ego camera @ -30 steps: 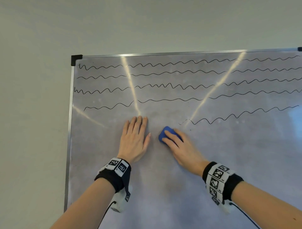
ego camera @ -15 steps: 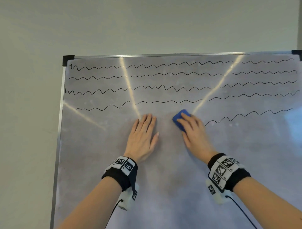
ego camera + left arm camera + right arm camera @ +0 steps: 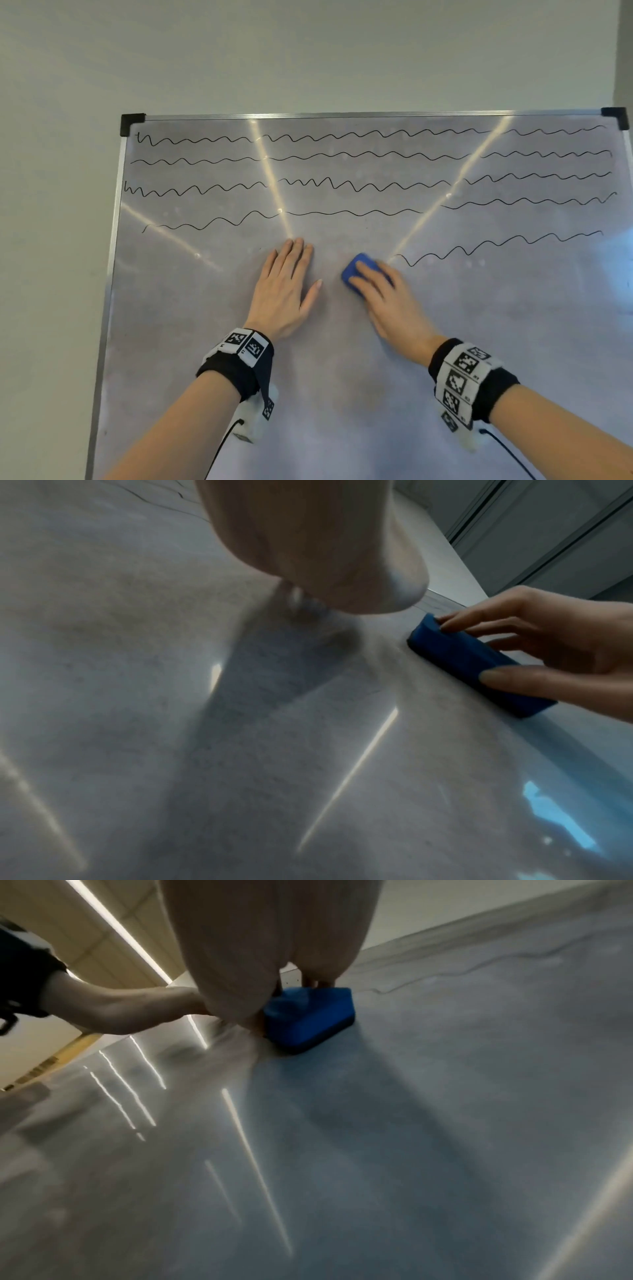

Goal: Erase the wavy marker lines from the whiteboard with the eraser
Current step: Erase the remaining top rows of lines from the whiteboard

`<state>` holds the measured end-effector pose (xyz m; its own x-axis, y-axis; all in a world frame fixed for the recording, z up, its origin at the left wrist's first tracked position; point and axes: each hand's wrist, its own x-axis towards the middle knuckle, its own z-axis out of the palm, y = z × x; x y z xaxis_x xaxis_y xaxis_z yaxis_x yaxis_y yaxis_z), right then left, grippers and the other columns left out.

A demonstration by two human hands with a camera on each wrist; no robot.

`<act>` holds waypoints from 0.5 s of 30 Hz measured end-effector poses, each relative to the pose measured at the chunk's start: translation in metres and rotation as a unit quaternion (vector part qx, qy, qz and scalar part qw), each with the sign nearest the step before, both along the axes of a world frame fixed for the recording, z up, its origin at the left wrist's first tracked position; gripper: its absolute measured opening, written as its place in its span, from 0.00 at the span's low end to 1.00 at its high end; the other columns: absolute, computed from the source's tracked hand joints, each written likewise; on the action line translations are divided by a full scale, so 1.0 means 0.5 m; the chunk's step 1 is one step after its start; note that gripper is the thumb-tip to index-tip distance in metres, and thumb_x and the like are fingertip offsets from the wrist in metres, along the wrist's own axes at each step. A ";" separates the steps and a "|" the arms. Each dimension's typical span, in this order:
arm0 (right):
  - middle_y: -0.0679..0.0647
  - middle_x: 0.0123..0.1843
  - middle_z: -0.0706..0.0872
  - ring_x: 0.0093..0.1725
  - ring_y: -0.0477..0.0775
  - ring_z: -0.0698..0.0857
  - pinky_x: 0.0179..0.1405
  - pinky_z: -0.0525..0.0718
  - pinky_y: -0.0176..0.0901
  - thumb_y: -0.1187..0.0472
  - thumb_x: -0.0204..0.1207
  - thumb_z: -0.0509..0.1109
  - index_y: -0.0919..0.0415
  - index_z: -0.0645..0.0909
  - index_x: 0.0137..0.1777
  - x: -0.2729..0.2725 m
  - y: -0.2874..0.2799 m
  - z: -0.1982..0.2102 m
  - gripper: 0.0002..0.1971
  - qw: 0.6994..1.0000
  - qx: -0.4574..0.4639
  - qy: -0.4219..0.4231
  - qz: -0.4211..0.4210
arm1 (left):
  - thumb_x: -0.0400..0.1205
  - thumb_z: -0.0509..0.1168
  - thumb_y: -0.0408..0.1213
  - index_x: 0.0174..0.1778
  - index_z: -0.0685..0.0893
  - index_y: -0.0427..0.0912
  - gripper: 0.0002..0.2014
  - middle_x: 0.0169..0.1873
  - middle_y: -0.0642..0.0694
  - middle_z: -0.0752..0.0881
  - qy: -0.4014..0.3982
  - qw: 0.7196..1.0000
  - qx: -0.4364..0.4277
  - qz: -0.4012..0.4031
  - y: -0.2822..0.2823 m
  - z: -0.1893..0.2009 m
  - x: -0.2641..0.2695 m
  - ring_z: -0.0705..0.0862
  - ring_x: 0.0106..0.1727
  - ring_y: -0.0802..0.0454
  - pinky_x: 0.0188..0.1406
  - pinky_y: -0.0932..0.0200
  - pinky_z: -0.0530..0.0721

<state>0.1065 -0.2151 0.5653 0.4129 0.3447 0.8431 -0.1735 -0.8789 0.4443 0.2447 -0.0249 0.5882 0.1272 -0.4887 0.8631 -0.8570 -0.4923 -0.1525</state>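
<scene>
The whiteboard [image 3: 342,394] carries several black wavy lines [image 3: 342,156] across its upper half. The lowest line [image 3: 496,245] covers only the right side and begins just right of the blue eraser [image 3: 354,270]. My right hand [image 3: 380,291] grips the eraser and presses it flat on the board. In the left wrist view its fingers [image 3: 496,626] lie over the eraser [image 3: 472,664] and the thumb clamps the near side. The eraser [image 3: 308,1018] also shows in the right wrist view. My left hand [image 3: 287,284] lies flat on the board, left of the eraser and apart from it.
An aluminium frame [image 3: 106,308] with black corner caps [image 3: 132,123] edges the board. A plain wall [image 3: 308,51] lies above and to the left. Bright light streaks [image 3: 270,181] reflect on the board. The lower half of the board bears only faint grey smudges.
The eraser swept up and right onto the left end of the lowest line, then came back down and left. That end of the line is gone. The left hand stayed flat.
</scene>
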 end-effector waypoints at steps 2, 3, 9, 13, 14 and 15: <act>0.61 0.73 0.75 0.68 0.71 0.73 0.65 0.77 0.59 0.72 0.62 0.75 0.62 0.70 0.71 -0.015 -0.020 0.004 0.35 0.997 -0.042 0.057 -0.005 | 0.86 0.45 0.57 0.84 0.62 0.40 0.34 0.83 0.41 0.63 -0.003 1.000 0.005 0.006 0.001 0.000 0.000 0.58 0.84 0.44 0.83 0.47 0.50; 0.62 0.73 0.75 0.68 0.70 0.73 0.66 0.76 0.58 0.73 0.61 0.75 0.62 0.70 0.71 -0.020 -0.037 0.023 0.35 0.998 -0.035 0.046 -0.009 | 0.86 0.44 0.57 0.84 0.62 0.40 0.34 0.83 0.41 0.63 -0.008 1.000 0.007 0.010 0.001 0.000 0.000 0.58 0.84 0.44 0.83 0.48 0.49; 0.65 0.70 0.77 0.65 0.71 0.73 0.68 0.70 0.56 0.76 0.58 0.74 0.63 0.69 0.70 -0.028 -0.039 0.024 0.37 0.998 0.056 -0.037 -0.007 | 0.86 0.46 0.56 0.83 0.63 0.39 0.33 0.81 0.40 0.66 -0.011 1.000 0.000 0.020 -0.004 0.000 -0.007 0.60 0.83 0.43 0.82 0.46 0.50; 0.62 0.73 0.75 0.67 0.71 0.74 0.66 0.74 0.58 0.74 0.61 0.74 0.62 0.72 0.71 -0.043 -0.061 0.010 0.34 0.998 -0.024 0.054 -0.013 | 0.85 0.49 0.51 0.79 0.69 0.36 0.31 0.74 0.36 0.74 -0.023 0.998 -0.026 0.046 -0.022 0.009 -0.032 0.68 0.78 0.38 0.79 0.41 0.53; 0.63 0.72 0.76 0.66 0.71 0.73 0.67 0.72 0.57 0.74 0.62 0.74 0.62 0.72 0.70 -0.047 -0.072 0.032 0.34 1.000 0.019 0.019 -0.014 | 0.85 0.49 0.50 0.79 0.70 0.36 0.30 0.74 0.35 0.74 -0.028 0.998 -0.030 0.042 -0.029 0.011 -0.039 0.68 0.77 0.37 0.79 0.40 0.54; 0.64 0.70 0.77 0.65 0.70 0.73 0.67 0.69 0.56 0.75 0.63 0.73 0.63 0.71 0.69 -0.051 -0.080 0.055 0.32 0.997 0.077 -0.029 -0.012 | 0.85 0.49 0.49 0.78 0.70 0.36 0.29 0.74 0.36 0.74 -0.035 0.999 -0.026 0.033 -0.039 0.013 -0.046 0.68 0.78 0.36 0.79 0.39 0.54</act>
<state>0.0811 -0.2550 0.5926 0.3684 0.2003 0.9078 -0.2178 -0.9308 0.2937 0.2218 -0.0444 0.5949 0.0967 -0.4356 0.8949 -0.8105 -0.5564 -0.1833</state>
